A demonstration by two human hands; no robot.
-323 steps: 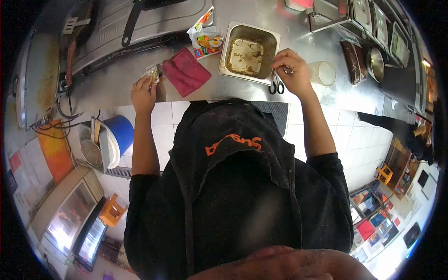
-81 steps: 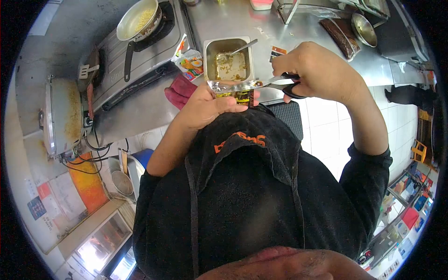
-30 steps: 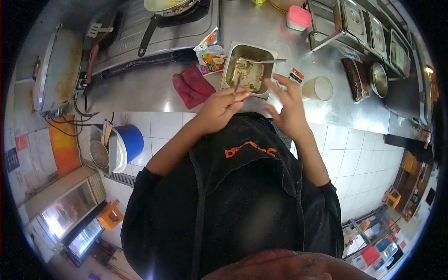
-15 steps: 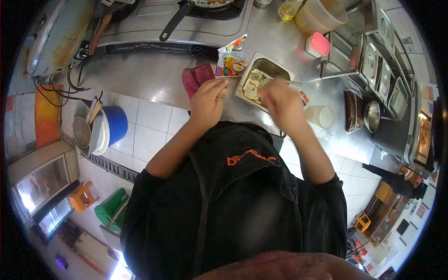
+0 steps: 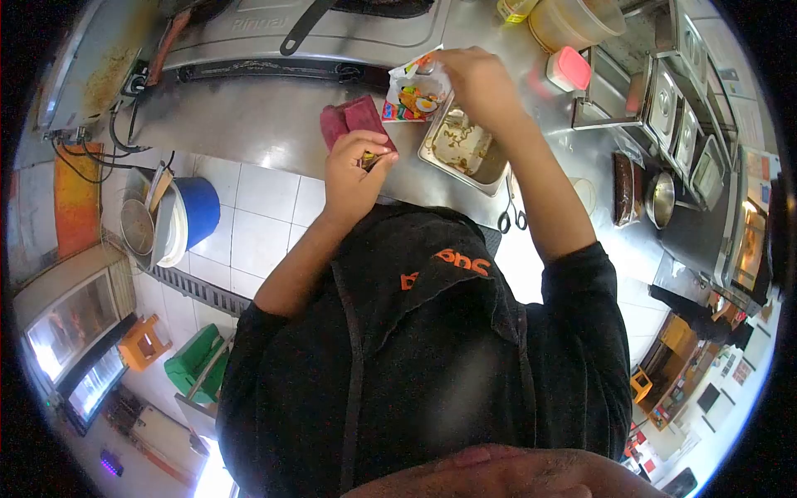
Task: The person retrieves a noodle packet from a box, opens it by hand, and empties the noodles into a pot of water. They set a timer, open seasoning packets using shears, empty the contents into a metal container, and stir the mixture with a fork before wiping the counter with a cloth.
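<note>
My left hand (image 5: 357,173) is closed near the maroon cloth (image 5: 355,121), its fingers curled around a small yellowish item (image 5: 369,158) that I cannot make out. Above the back of the metal tray, my right hand (image 5: 477,83) reaches to the top edge of an open noodle packet (image 5: 418,95), fingertips pinched there; what they hold is too small to tell. The packet stands beside the tray. Inside the metal tray (image 5: 462,148) lie light scraps and a little liquid. Black-handled scissors (image 5: 511,207) rest at the tray's right, partly past the counter edge.
A stove (image 5: 274,33) with a black pan handle is at the back left. To the right are a pink-lidded tub (image 5: 569,69), a large plastic container (image 5: 573,23), metal lidded trays (image 5: 656,100), a bagged dark item (image 5: 628,189) and a steel bowl (image 5: 661,199).
My right hand has moved up and left from over the tray to the packet's top. My left hand has shifted slightly left and down, showing a yellowish item. The scissors have come into fuller view.
</note>
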